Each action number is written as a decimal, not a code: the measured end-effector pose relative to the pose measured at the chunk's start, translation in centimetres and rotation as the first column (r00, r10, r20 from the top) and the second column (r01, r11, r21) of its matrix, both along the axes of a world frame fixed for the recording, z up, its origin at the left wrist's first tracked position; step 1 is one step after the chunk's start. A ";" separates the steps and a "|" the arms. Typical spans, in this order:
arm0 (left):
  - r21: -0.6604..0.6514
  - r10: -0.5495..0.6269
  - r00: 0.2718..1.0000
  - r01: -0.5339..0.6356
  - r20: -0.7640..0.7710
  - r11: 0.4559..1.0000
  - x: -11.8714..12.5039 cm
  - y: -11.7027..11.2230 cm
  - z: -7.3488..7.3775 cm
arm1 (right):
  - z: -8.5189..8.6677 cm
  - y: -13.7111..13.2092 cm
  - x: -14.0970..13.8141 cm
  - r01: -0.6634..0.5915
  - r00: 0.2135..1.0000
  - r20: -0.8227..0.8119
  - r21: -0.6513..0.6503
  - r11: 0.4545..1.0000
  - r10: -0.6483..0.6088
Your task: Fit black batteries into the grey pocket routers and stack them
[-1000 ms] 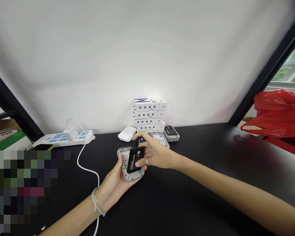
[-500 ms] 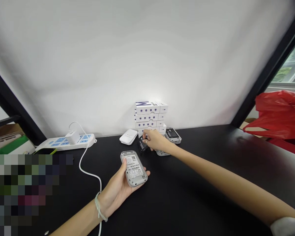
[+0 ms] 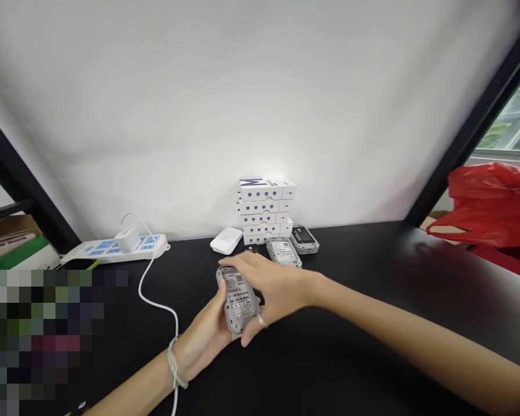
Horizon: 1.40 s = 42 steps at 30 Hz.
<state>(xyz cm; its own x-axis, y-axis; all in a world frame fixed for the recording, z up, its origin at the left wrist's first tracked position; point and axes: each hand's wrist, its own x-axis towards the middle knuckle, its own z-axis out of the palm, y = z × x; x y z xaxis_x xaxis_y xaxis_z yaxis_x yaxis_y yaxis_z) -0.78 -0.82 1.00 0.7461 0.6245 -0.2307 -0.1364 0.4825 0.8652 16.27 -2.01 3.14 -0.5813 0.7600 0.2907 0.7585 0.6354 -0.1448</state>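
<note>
My left hand [image 3: 205,338] cradles a small grey device [image 3: 237,299] with its back cover off and a label showing where the battery sat. My right hand [image 3: 271,289] has its fingers wrapped round the device's right side, thumb along the top. Just behind my right hand lies a black battery [image 3: 252,249], only partly visible, on the black table [image 3: 372,300]. Two more opened grey devices, one [image 3: 283,252] beside another [image 3: 305,239], lie near a stack of white boxes [image 3: 264,209].
A white closed device [image 3: 226,240] sits left of the boxes. A white power strip [image 3: 115,247] with a charger and a cable [image 3: 156,300] runs along the left. A red plastic bag [image 3: 489,205] sits at the right edge. A blurred patch covers the lower left.
My right hand took the black battery out of the device, set it down near the boxes, then came back and closed on the device in my left hand.
</note>
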 end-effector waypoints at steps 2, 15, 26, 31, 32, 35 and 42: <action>0.007 -0.034 0.998 0.034 0.056 0.999 0.0 0.1 -0.5 | -0.6 -0.7 -0.2 -0.035 0.999 0.021 0.086 0.996 0.033; -0.067 -0.149 0.987 0.152 0.055 0.986 -0.2 0.8 -1.1 | 2.2 0.8 10.5 0.385 0.923 0.069 -0.130 0.914 -0.379; -0.066 -0.149 0.987 0.153 0.051 0.986 -0.2 0.8 -1.1 | 1.2 1.9 15.2 0.450 0.845 -0.180 -0.268 0.852 -0.503; -0.066 -0.151 0.987 0.155 0.061 0.986 -0.3 0.8 -1.1 | 0.3 3.4 17.6 0.491 0.842 -0.081 -0.291 0.821 -0.533; -0.067 -0.151 0.986 0.155 0.063 0.986 -0.3 0.8 -1.1 | 0.1 3.7 17.7 0.494 0.846 -0.062 -0.287 0.821 -0.530; -0.071 -0.149 0.987 0.153 0.066 0.986 -0.3 0.8 -1.2 | 0.1 3.9 17.7 0.532 0.828 -0.036 -0.263 0.805 -0.559; -0.094 -0.145 0.987 0.150 0.063 0.984 -0.2 1.1 -1.3 | 5.5 -1.5 13.8 0.587 0.807 -0.052 -0.042 0.809 -0.588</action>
